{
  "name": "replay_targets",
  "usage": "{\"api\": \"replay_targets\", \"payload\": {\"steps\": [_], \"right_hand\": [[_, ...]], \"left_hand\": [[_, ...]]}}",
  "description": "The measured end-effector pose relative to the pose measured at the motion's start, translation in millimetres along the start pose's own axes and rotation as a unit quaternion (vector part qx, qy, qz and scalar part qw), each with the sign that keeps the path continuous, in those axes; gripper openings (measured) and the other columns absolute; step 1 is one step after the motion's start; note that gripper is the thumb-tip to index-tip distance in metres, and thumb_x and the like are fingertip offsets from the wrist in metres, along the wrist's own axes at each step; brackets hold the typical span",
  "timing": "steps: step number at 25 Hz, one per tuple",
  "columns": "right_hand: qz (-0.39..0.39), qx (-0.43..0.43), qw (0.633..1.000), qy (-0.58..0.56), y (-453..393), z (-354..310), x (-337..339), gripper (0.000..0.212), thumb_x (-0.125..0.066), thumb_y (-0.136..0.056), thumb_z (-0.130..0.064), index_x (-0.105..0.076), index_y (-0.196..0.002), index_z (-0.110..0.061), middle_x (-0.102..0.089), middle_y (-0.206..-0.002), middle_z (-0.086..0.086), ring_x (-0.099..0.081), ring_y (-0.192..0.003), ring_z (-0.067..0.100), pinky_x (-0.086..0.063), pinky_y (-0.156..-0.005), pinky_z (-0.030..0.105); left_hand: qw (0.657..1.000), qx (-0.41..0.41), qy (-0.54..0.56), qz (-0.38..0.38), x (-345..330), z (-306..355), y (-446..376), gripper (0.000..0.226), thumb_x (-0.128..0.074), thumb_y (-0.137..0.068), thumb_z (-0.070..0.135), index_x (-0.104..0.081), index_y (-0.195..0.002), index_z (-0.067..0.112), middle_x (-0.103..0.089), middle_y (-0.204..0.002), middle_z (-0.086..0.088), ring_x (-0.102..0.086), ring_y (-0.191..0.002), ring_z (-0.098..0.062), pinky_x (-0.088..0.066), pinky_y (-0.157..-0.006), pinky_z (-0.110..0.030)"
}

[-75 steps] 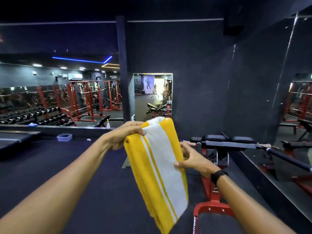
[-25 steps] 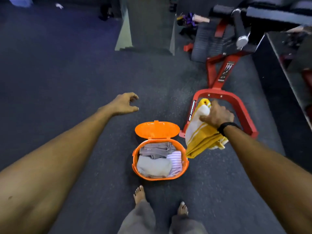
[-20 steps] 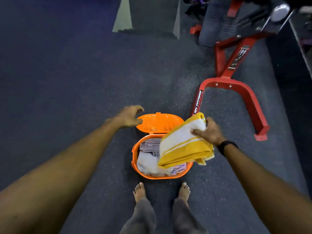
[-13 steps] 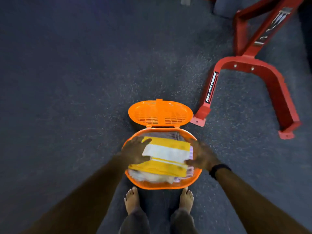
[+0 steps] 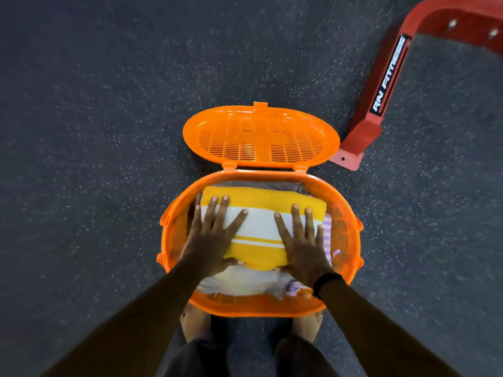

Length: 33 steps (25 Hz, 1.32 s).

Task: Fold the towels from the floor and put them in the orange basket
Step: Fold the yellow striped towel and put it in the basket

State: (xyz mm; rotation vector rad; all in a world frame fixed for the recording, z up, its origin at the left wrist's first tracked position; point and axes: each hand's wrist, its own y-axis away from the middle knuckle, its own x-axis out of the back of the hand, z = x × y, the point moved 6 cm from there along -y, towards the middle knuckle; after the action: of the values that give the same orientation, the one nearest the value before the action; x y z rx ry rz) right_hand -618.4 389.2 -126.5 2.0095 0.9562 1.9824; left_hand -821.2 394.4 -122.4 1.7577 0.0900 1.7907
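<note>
The orange basket [image 5: 349,240] stands on the floor right in front of my feet, its lid [image 5: 261,137] swung open away from me. A folded yellow towel with white stripes [image 5: 260,227] lies on top of the other folded towels [image 5: 245,282] inside it. My left hand [image 5: 211,235] lies flat on the towel's left part with fingers spread. On the towel's right part my right hand [image 5: 303,240] presses down flat, a black band on its wrist.
A red steel foot of a gym machine [image 5: 381,91] runs along the floor to the upper right, ending close to the lid's right edge. Dark speckled rubber flooring [image 5: 95,145] surrounds the basket. My bare feet [image 5: 194,322] stand just behind it.
I folded the yellow towel standing up, then carried it in my right hand down to the basket. Both hands laid it in and now lie flat on top of it.
</note>
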Motion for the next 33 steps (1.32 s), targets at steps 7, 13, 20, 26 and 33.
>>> {"api": "replay_targets", "payload": {"steps": [7,13,20,26,33], "right_hand": [[-0.011,-0.047,0.999,-0.009,-19,5,-24,0.085,-0.054,-0.081,-0.035,-0.01,-0.152,-0.021,-0.021,-0.154,0.024,-0.028,-0.136,0.052,-0.043,-0.087,0.069],[-0.044,0.027,0.998,-0.047,10,-2,36,0.121,-0.048,-0.058,-0.09,-0.011,-0.153,-0.024,-0.017,-0.157,0.021,-0.021,-0.142,0.046,-0.028,-0.105,0.068],[0.051,-0.158,0.966,-0.199,-43,62,123,0.097,-0.008,-0.081,-0.079,-0.031,-0.146,-0.012,-0.034,-0.15,0.019,-0.031,-0.138,0.036,-0.027,-0.112,0.048],[-0.044,-0.263,0.872,-0.41,-100,92,109,0.089,-0.029,-0.095,-0.062,0.007,-0.152,-0.004,-0.015,-0.159,0.017,-0.024,-0.144,0.033,-0.023,-0.113,0.037],[0.03,-0.291,0.766,-0.572,-121,98,112,0.109,-0.031,-0.081,-0.079,0.022,-0.149,-0.012,-0.018,-0.159,0.012,-0.03,-0.142,0.032,-0.024,-0.116,0.041]], "left_hand": [[0.999,-0.004,0.006,-0.031,-25,-4,-20,0.137,-0.069,-0.046,0.077,-0.001,-0.153,0.025,-0.008,-0.154,-0.029,-0.012,-0.14,-0.052,-0.008,-0.104,-0.075],[0.995,0.006,0.093,-0.034,44,-12,1,0.109,-0.013,-0.064,0.095,0.003,-0.152,0.033,0.004,-0.16,-0.012,0.008,-0.147,-0.032,0.008,-0.115,-0.058],[0.909,0.276,0.301,0.088,95,-90,-55,0.076,-0.029,-0.089,0.067,-0.036,-0.142,0.014,-0.04,-0.145,-0.015,-0.037,-0.133,-0.036,-0.025,-0.109,-0.053],[0.655,0.358,0.665,0.024,70,-116,-105,0.094,-0.04,-0.079,0.079,-0.027,-0.149,0.017,-0.038,-0.15,-0.01,-0.041,-0.134,-0.032,-0.032,-0.11,-0.047],[0.437,0.36,0.821,0.079,92,-114,-114,0.093,-0.015,-0.084,0.079,-0.033,-0.146,0.012,-0.055,-0.129,-0.016,-0.053,-0.114,-0.033,-0.042,-0.093,-0.052]]}}
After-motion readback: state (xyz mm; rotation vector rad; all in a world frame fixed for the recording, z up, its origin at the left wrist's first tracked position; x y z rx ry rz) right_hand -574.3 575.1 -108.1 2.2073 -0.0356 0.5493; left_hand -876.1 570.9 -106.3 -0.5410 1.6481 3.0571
